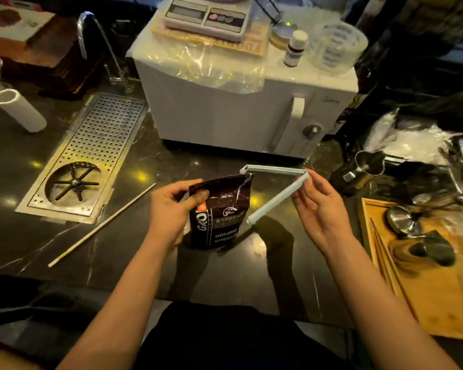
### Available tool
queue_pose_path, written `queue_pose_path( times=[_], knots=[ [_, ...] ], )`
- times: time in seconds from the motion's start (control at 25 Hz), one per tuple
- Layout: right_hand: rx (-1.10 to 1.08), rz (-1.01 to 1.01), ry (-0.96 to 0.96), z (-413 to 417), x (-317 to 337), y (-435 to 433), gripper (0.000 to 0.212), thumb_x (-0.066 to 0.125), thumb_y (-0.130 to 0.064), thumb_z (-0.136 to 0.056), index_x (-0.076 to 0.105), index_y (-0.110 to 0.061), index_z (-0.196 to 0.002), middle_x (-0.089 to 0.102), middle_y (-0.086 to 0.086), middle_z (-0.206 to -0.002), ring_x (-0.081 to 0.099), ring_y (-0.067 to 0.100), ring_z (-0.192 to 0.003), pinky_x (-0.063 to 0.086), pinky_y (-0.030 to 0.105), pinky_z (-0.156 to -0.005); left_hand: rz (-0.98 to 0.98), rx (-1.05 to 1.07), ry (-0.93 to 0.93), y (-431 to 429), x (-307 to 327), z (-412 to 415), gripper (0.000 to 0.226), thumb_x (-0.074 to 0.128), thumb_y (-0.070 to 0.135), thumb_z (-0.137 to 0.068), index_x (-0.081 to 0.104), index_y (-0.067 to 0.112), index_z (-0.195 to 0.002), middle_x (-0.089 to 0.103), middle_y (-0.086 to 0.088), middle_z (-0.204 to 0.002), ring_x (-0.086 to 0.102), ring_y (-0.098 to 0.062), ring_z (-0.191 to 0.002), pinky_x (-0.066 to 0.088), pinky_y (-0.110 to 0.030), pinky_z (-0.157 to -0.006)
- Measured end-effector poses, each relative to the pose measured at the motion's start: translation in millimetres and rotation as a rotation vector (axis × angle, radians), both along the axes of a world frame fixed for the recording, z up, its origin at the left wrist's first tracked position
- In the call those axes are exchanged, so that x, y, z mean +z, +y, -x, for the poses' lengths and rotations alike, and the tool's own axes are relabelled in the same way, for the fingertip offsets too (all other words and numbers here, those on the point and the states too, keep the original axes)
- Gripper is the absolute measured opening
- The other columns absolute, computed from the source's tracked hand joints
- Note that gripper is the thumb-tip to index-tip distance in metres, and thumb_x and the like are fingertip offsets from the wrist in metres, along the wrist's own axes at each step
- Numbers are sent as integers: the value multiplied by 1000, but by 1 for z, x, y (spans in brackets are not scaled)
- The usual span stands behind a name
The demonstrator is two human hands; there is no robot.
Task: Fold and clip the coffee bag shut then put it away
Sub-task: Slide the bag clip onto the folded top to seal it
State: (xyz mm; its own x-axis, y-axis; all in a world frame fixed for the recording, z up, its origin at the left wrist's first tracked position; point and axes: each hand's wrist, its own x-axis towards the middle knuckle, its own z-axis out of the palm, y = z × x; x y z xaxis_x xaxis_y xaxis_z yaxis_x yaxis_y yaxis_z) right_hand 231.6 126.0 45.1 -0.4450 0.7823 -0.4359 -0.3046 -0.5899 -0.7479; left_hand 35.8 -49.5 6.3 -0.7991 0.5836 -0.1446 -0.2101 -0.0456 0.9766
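A dark brown coffee bag (219, 214) with white lettering stands upright on the black counter (145, 249), its top folded over. My left hand (171, 209) pinches the folded top at its left corner, thumb in front. My right hand (321, 206) holds a long pale blue bag clip (275, 188) by its hinge end. The clip is spread wide in a V: one arm reaches left above the bag's top right corner, the other slants down to the bag's right side. Neither arm is around the bag.
A white microwave (238, 110) with a scale (206, 17) on top stands behind the bag. A perforated steel drain tray (91, 156) lies at left, with a thin white stick (102, 225) beside it. A wooden tray (425, 289) with metal tools sits at right.
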Motion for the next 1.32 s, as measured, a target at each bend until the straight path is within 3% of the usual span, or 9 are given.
queue_pose_path(
  times=[0.2, 0.4, 0.6, 0.84, 1.04, 1.32],
  knots=[
    [-60, 193, 120, -23, -11, 7, 24, 62, -6, -80, 70, -12, -102, 76, 2, -80, 74, 10, -77, 59, 22, -71, 0, -152, 0, 52, 0, -29, 28, 73, -12, -73, 75, 13, -85, 75, -2, -85, 67, -18, -87, 55, -33, -86],
    [-79, 264, 188, -36, -22, 11, 30, 62, -4, -78, 69, -8, -106, 75, 8, -86, 73, 15, -84, 60, 24, -73, 2, -219, -39, 81, -1, -53, 27, 70, -14, -75, 74, 10, -86, 76, 5, -74, 69, -8, -74, 57, -23, -71],
    [0, 210, 122, -35, -25, 11, 32, 65, -4, -77, 70, -6, -108, 77, 9, -93, 75, 17, -87, 59, 23, -70, 10, -228, -73, 79, -3, -57, 23, 71, -10, -77, 75, 10, -88, 76, 2, -76, 72, -10, -73, 56, -22, -68],
    [118, 157, 42, -28, -22, 19, 21, 58, 2, -90, 70, -6, -105, 76, 8, -93, 75, 16, -84, 59, 22, -65, 42, -243, -87, 75, -4, -52, 21, 73, -5, -77, 77, 15, -84, 76, -8, -85, 71, -22, -84, 59, -34, -75],
    [217, -1, -119, -24, -14, 29, 19, 61, -5, -92, 74, -15, -100, 78, 1, -87, 74, 11, -77, 57, 20, -62, 34, -280, -84, 77, -6, -47, 20, 75, 1, -75, 79, 19, -83, 78, -5, -85, 73, -19, -81, 58, -29, -70],
    [276, -205, -196, -18, -21, 22, 13, 58, -9, -96, 65, -15, -106, 70, -4, -84, 55, 3, -60, 45, 15, -55, 18, -275, -51, 76, -8, -49, 20, 75, 3, -77, 80, 22, -83, 78, -4, -85, 74, -17, -81, 58, -27, -69]
  ],
)
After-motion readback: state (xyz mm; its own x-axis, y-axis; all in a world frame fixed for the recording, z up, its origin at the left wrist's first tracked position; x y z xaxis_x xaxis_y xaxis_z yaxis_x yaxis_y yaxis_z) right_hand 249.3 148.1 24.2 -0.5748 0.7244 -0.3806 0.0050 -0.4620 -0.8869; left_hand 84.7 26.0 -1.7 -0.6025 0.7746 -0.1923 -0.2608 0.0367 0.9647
